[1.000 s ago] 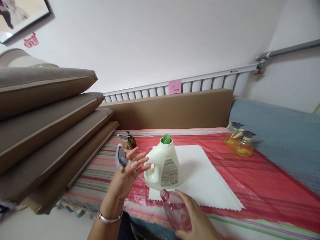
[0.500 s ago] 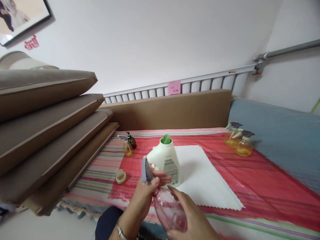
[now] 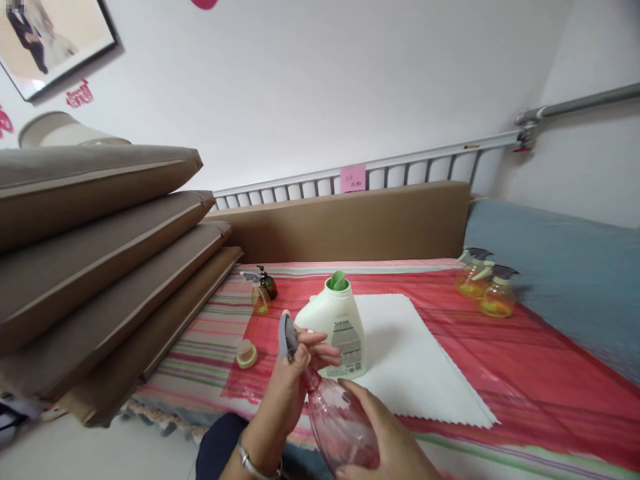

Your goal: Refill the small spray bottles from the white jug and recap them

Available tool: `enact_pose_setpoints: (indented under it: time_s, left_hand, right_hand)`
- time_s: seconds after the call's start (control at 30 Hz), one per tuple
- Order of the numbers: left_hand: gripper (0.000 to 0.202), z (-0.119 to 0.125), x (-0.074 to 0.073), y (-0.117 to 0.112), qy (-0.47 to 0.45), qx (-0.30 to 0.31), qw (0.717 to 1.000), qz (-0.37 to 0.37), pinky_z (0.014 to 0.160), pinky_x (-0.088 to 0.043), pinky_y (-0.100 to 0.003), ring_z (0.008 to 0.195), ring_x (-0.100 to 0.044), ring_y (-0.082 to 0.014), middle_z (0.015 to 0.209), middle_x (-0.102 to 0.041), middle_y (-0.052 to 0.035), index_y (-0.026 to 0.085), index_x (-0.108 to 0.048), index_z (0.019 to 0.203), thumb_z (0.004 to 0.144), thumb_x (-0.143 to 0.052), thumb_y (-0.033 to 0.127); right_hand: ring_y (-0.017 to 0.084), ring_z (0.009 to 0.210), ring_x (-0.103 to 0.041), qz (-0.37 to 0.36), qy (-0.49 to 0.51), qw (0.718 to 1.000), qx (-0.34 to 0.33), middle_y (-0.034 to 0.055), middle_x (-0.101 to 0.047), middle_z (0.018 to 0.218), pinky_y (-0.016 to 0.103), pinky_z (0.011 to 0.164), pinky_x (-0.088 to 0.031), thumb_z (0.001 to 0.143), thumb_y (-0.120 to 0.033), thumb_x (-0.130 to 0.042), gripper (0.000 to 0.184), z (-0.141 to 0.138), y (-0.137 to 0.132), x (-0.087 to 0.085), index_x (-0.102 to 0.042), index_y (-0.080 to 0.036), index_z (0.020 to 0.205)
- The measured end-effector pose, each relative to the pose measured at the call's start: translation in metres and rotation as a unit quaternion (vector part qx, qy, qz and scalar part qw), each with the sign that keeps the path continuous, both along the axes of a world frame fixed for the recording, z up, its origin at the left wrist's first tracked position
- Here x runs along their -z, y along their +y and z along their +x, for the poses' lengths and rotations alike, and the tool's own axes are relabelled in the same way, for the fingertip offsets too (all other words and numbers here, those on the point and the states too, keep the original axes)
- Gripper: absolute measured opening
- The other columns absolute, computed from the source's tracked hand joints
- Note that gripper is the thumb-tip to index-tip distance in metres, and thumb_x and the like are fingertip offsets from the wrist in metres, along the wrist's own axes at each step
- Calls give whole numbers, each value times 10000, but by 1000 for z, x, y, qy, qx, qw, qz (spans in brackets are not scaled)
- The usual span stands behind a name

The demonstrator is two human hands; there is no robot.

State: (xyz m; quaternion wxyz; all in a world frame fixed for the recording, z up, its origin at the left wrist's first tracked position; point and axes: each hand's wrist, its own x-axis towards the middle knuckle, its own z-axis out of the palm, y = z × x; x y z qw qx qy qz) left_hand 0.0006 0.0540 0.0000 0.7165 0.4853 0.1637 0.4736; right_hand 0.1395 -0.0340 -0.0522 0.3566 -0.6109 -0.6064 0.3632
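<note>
A see-through pink spray bottle (image 3: 340, 420) is tilted in front of me, its neck pointing up and left. My right hand (image 3: 393, 433) wraps round the bottle's body from the right. At the top, my left hand (image 3: 295, 380) grips the grey spray head (image 3: 287, 335), thumb against it and other fingers stretched out to the right. Whether the head is joined to the neck is hidden by my left hand. Just behind my hands stands a white detergent jug (image 3: 337, 327) with a green spout, upright on a white sheet (image 3: 415, 360).
Left of the jug lies a round pale cap (image 3: 247, 355). A yellow spray bottle (image 3: 260, 300) and a dark pump bottle (image 3: 269, 285) stand behind it. Two yellow spray bottles (image 3: 497, 299) are at the right. Stacked brown cushions (image 3: 110, 267) rise on the left.
The view has shifted slightly, so everything sits a little further right. The bottle's pink neck shows more plainly below my left hand. Both hands keep their holds.
</note>
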Motion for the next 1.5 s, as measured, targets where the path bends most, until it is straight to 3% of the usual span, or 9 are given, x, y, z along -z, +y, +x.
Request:
enact_pose_setpoints:
  time_s: [0.3, 0.6, 0.83, 0.97, 1.23, 1.3, 1.37, 1.43, 1.5]
  left_hand:
    - [461, 1, 3, -5, -18, 4, 1000, 17, 806, -458, -390, 808, -652, -242, 872, -705, -120, 148, -650, 972, 758, -610, 554]
    - [522, 1, 0, -1, -49, -53, 997, 32, 806, -442, -381, 772, -641, -219, 871, -694, -100, 172, -622, 1021, 809, -466, 622]
    - [516, 6, 5, -19, -14, -5, 1000, 2, 738, -460, -375, 753, -638, -237, 820, -692, -105, 155, -599, 992, 812, -466, 620]
    - [447, 3, 1, -23, 16, 9, 1000, -7, 785, -452, -379, 786, -636, -244, 771, -684, -96, 141, -619, 843, 800, -529, 577]
    - [328, 3, -2, -20, 35, 42, 998, 37, 813, -435, -396, 865, -603, -265, 834, -677, -103, 166, -592, 681, 795, -575, 472]
    - [317, 4, -1, -20, 34, 47, 997, 50, 819, -434, -400, 874, -599, -274, 802, -677, -105, 167, -587, 628, 772, -604, 449]
    - [318, 6, -2, -22, 23, 56, 997, 46, 837, -430, -407, 868, -602, -273, 760, -672, -99, 167, -589, 620, 774, -598, 446]
    - [326, 7, -3, -25, 9, 74, 997, 22, 850, -428, -414, 822, -616, -258, 707, -663, -83, 164, -587, 640, 798, -563, 449]
    - [341, 8, -3, -28, -4, 87, 996, -6, 840, -436, -415, 743, -628, -237, 626, -641, -59, 163, -572, 642, 822, -529, 449]
  right_hand:
    - [311, 1212, -434, -6, 65, 998, 19, 130, -472, 1331, 424, 1019, -340, 479, -156, -622, 850, -10, -8, -21, -407, -185, 1302]
    - [307, 1217, -433, -6, 78, 997, 12, 102, -479, 1335, 413, 1001, -360, 502, -150, -622, 859, -11, -9, -19, -385, -227, 1324]
    - [299, 1200, -460, 42, 48, 997, 47, 130, -502, 1317, 421, 1007, -354, 482, -153, -592, 839, -11, -13, -25, -411, -175, 1301]
    - [294, 1196, -471, 60, 52, 996, 40, 120, -509, 1313, 413, 997, -376, 486, -152, -598, 835, -9, -15, -23, -418, -187, 1300]
    - [293, 1252, -410, 68, 100, 993, 16, 119, -480, 1342, 446, 1055, -299, 486, -108, -602, 860, -3, -20, -34, -409, -202, 1319]
    - [277, 1293, -361, 55, 196, 979, -27, 100, -443, 1384, 427, 1063, -287, 500, -97, -612, 857, -1, -21, -38, -408, -221, 1322]
    - [270, 1318, -325, 23, 340, 937, -75, 74, -431, 1400, 417, 1054, -298, 537, -154, -660, 827, -1, -22, -39, -408, -252, 1318]
    - [285, 1309, -339, -6, 452, 885, -107, 73, -477, 1357, 429, 1025, -331, 552, -306, -728, 809, -4, -21, -34, -425, -263, 1302]
    - [308, 1260, -402, -18, 503, 855, -123, 87, -519, 1301, 448, 974, -380, 525, -487, -750, 847, -9, -17, -24, -447, -262, 1283]
